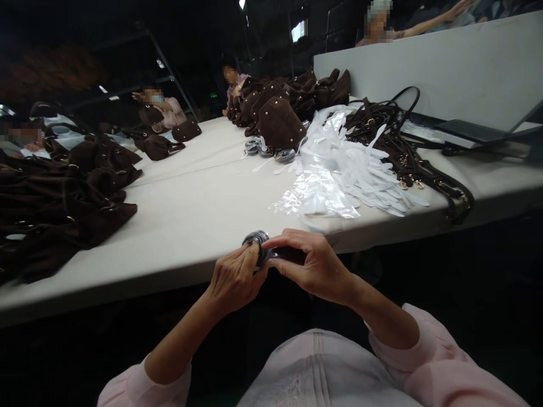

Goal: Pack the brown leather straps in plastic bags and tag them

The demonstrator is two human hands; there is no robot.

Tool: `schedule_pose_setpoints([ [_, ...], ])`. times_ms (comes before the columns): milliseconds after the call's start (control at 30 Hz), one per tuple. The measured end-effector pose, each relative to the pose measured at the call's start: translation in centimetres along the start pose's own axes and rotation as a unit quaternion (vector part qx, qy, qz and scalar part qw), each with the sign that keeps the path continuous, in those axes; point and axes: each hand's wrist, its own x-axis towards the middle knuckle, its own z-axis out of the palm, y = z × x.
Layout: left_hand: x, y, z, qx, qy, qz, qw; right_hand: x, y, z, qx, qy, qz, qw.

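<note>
In the lower middle of the frame, both hands met at a dark coil [254,235], over the near edge of the table [190,212]. The left hand [236,276] gripped the coil from the left, its fingers laid over the front. The right hand [318,264] had its thumb and forefinger closed on the coil's right edge, the palm arched away from it; a dark patch showed between that thumb and forefinger, too dim to make out. The coil had a shiny surface and stood clear of the piles.

Right of centre lay a heap of clear plastic [322,169], with white strips [382,181] spread across its right side. Behind the heap, brown bags [280,121] with small metal studs were piled, and a few wrapped coils [285,155] sat at their foot. Dark straps [403,150] with gold clips tangled at the right, some hanging over the table's edge. More brown bags filled the left of the frame. A white panel [424,68] stood at upper right, a person [379,25] behind it with one arm stretched out; other people sat in the upper left and upper middle.
</note>
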Motion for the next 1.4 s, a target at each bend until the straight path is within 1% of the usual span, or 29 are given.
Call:
schedule_pose_setpoints([
  [67,-0.5,0.1,0.2,-0.018,-0.007,-0.035,0.999,0.2,0.4,-0.4,-0.068,-0.001,-0.058,0.996],
  [100,-0.7,0.2,0.2,-0.034,-0.009,-0.052,0.998,0.4,0.7,-0.7,-0.095,-0.002,-0.072,0.993],
  [200,-1.3,0.7,-0.4,-0.125,-0.042,-0.094,0.987,1.2,1.5,-1.8,-0.126,-0.031,-0.073,0.989],
  [300,-1.3,1.4,-1.6,-0.248,-0.099,-0.139,0.954,2.4,2.3,-2.9,-0.079,-0.112,-0.05,0.989],
  [367,-1.0,1.9,-2.5,-0.317,-0.128,-0.166,0.925,3.1,2.7,-3.5,-0.032,-0.168,-0.031,0.985],
  [433,-0.8,2.3,-3.3,-0.386,-0.153,-0.186,0.891,3.5,3.2,-3.7,0.009,-0.207,-0.012,0.978],
  [533,-0.5,2.9,-4.1,-0.509,-0.176,-0.204,0.817,3.6,3.8,-3.0,0.086,-0.251,0.038,0.964],
  [600,-0.5,3.3,-4.3,-0.591,-0.161,-0.217,0.76,3.2,4.2,-2.1,0.156,-0.253,0.089,0.951],
  [633,-0.4,3.4,-4.4,-0.624,-0.141,-0.223,0.736,2.9,4.4,-1.5,0.187,-0.243,0.111,0.945],
  [667,-0.4,3.4,-4.5,-0.648,-0.116,-0.228,0.717,2.6,4.6,-0.8,0.213,-0.231,0.125,0.941],
  [700,-0.3,3.5,-4.5,-0.663,-0.087,-0.233,0.706,2.2,4.7,-0.2,0.232,-0.22,0.13,0.939],
  [733,-0.1,3.4,-4.6,-0.669,-0.055,-0.234,0.703,1.9,4.8,0.5,0.243,-0.211,0.129,0.938],
  [800,0.4,3.2,-4.7,-0.658,0.015,-0.237,0.715,1.2,4.9,1.6,0.248,-0.198,0.116,0.941],
  [867,1.1,2.8,-4.8,-0.637,0.087,-0.25,0.724,0.6,4.6,2.5,0.243,-0.169,0.112,0.948],
  [933,1.8,2.3,-4.8,-0.625,0.146,-0.282,0.713,0.2,4.2,3.1,0.232,-0.133,0.109,0.957],
  [1033,2.6,1.8,-4.3,-0.621,0.198,-0.331,0.682,-0.2,3.7,3.6,0.167,-0.09,0.066,0.98],
  [1067,2.7,1.6,-4.0,-0.615,0.211,-0.34,0.679,-0.3,3.6,3.8,0.139,-0.082,0.051,0.986],
  [1100,2.8,1.6,-3.7,-0.605,0.224,-0.346,0.681,-0.4,3.6,3.9,0.118,-0.078,0.045,0.989],
  [1167,2.9,1.6,-3.1,-0.573,0.248,-0.349,0.699,-0.7,3.7,4.2,0.111,-0.086,0.059,0.988],
  [1233,2.9,1.7,-2.5,-0.535,0.258,-0.348,0.725,-1.1,3.7,4.5,0.145,-0.105,0.096,0.979],
  [1267,2.8,1.8,-2.2,-0.514,0.253,-0.348,0.742,-1.3,3.7,4.7,0.173,-0.113,0.115,0.972],
  [1333,2.6,1.9,-1.7,-0.462,0.23,-0.346,0.783,-1.5,3.7,4.8,0.237,-0.125,0.15,0.952],
  [1400,2.3,2.0,-1.1,-0.39,0.21,-0.324,0.836,-1.6,3.5,4.8,0.294,-0.133,0.175,0.93],
])
